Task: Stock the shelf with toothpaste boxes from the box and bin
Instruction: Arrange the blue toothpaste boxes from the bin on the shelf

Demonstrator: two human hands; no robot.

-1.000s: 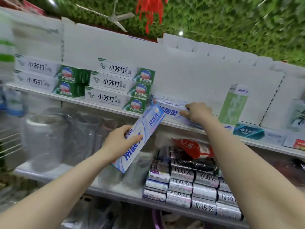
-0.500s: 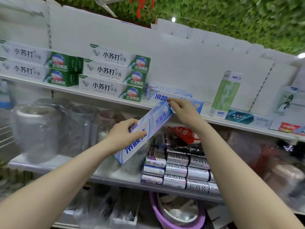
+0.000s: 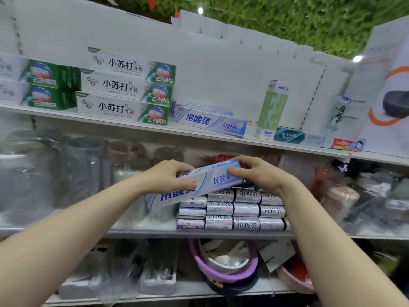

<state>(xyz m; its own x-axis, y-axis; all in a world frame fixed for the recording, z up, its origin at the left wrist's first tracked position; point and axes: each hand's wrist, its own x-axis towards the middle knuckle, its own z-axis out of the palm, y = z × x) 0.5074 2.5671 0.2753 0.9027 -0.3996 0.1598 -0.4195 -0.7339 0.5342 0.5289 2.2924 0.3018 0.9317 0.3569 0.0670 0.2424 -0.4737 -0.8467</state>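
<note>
Both hands hold one pale blue-and-white toothpaste box (image 3: 205,183) in front of the middle shelf, tilted with its right end higher. My left hand (image 3: 170,177) grips its left half, fingers over the top and thumb below. My right hand (image 3: 254,172) pinches its right end. On the top shelf (image 3: 199,135) lies a matching blue toothpaste box (image 3: 210,121), with another one behind it. Left of these stands a stack of three white-and-green toothpaste boxes (image 3: 126,94), and more green boxes (image 3: 39,85) sit at the far left.
An upright green box (image 3: 273,109), a dark teal box (image 3: 287,136) and a red-labelled box (image 3: 345,144) stand on the top shelf's right part. Silver bag rolls (image 3: 234,212) are stacked on the middle shelf beside plastic-wrapped containers (image 3: 55,173). A purple basin (image 3: 223,262) sits on the lowest shelf.
My right hand left the box lying on the top shelf and came down to the right end of the box my left hand carries. That box dropped lower and turned flatter.
</note>
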